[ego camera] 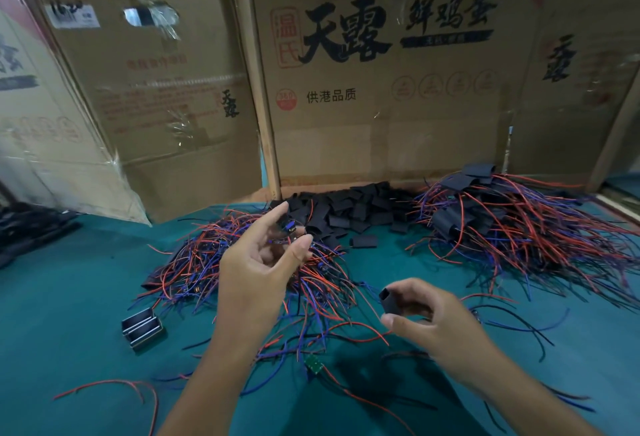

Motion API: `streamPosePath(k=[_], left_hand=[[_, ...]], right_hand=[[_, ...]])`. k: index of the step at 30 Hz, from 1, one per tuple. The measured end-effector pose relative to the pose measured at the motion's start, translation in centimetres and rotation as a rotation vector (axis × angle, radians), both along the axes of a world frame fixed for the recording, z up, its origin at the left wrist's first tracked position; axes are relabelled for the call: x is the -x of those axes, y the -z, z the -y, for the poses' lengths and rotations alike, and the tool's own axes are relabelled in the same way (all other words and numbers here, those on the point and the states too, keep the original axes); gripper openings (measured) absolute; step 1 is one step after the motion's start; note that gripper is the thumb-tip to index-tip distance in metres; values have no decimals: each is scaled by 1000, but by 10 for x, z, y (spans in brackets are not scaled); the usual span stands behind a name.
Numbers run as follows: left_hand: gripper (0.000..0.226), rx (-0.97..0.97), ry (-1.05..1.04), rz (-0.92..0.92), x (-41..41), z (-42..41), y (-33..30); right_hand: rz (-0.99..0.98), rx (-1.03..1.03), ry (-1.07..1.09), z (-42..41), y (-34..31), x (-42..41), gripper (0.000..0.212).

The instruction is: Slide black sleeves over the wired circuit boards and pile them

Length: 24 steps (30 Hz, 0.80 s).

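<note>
Black flattened tube sleeve (389, 301) sits pinched in my right hand (429, 321), above the teal cloth surface (86, 297) near its front edge. My left hand (263, 262) pinches a small wired circuit board (289, 227) in its fingers (301, 245), above the tangled red-and-blue wire heap (207, 262).

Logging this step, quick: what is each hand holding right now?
Left hand: pinching a wired circuit board.
Right hand: pinching a black sleeve.
</note>
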<state>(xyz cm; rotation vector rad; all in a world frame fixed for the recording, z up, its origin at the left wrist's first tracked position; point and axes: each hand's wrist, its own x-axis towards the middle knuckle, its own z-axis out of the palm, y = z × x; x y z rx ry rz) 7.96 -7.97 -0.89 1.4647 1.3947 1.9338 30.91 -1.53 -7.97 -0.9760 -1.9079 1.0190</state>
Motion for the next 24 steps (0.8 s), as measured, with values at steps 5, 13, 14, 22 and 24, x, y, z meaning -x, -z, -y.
streamPosePath(k=[5,13,14,22,24], left_hand=[[45,-81,70,54,-19,-9,-32],[38,-120,42,327,-29,-14,-19],[39,-114,33,356,-29,-14,-14],[36,-123,-39,424,-23,-23,5],[34,-129,-57,440,-22,-25,6]], right_hand=[[34,-28,-17,4,-5,0,28],[71,-232,-29,18,-19,1,32],[83,-275,-34,19,-20,1,32],[264,-543,-107,26,-16,7,37],[293,-565,-103,29,-15,9,36]])
